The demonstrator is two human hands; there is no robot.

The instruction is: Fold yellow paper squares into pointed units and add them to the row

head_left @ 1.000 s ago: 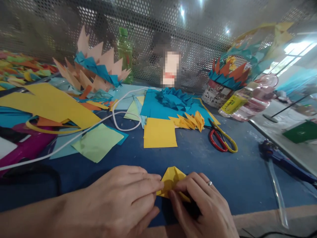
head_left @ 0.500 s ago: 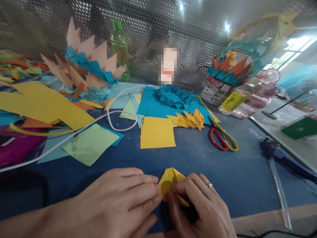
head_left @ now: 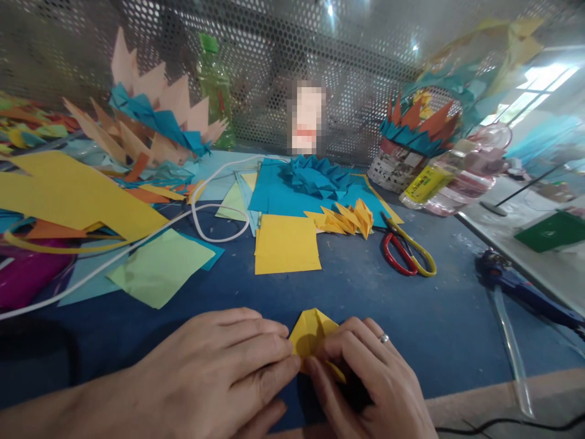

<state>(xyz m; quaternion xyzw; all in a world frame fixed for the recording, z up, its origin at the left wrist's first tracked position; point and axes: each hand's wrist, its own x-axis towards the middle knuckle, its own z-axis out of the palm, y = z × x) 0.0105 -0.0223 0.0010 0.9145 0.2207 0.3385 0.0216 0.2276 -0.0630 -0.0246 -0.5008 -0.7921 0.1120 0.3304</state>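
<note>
A small folded piece of yellow paper (head_left: 311, 329) lies on the blue tabletop, its narrow top pointing away from me. My left hand (head_left: 228, 366) stretches its fingers out flat, with the fingertips against the paper's left edge. Its thumb sits lower down, apart from the paper. On the other side, my right hand (head_left: 370, 372), with a ring on one finger, pinches the paper's right side between thumb and bent fingers, hiding that part. Beyond the hands is a stack of yellow paper squares (head_left: 287, 245). Folded yellow pieces (head_left: 350, 218) are bunched behind it.
Scissors (head_left: 406, 253) lie to the right, and a glue gun (head_left: 516, 283) is farther right. A blue folded paper flower (head_left: 315, 175) rests on blue sheets. A white cord (head_left: 137, 247) crosses green and yellow papers at left. Bottles (head_left: 457, 177) stand at the back right.
The camera view has shifted slightly, moving the scene a little left. Both hands keep their places at the folded yellow paper, with hardly any movement of the fingers.
</note>
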